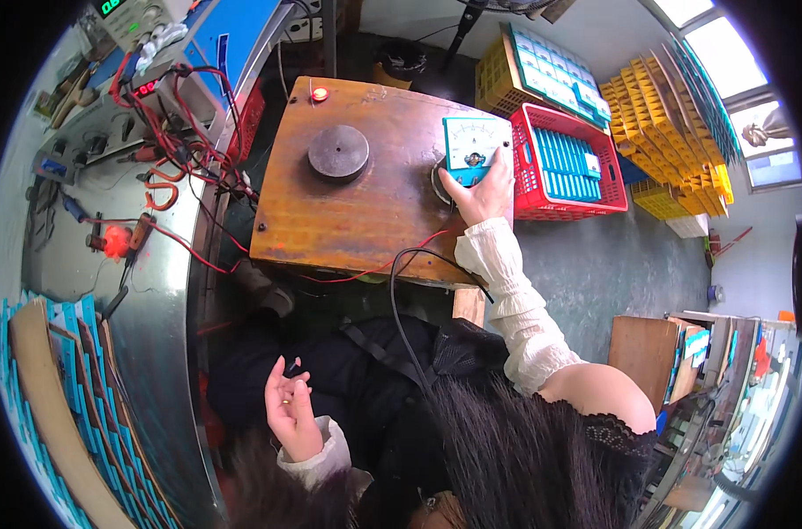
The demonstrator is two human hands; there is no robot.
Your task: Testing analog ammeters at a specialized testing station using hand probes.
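A teal panel meter (473, 148) is held by the right hand (482, 196) on the wooden tabletop (348, 220), beside a dark disc (338, 152). The left hand (290, 414) is raised, loosely curled, empty. Many meters remain in the red crate (566, 159).

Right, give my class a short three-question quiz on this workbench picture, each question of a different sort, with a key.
1. True or false: the right hand rests on the teal panel meter on the wooden board.
2. Which colour is the crate of teal meters beside the board? A yellow, B red, C black.
3. Fill in: the small lamp at the board's far edge glows ____.

Key: 1 true. 2 B. 3 red. Extra note: the left hand is raised near the lap, with a small dark piece at its fingertips.
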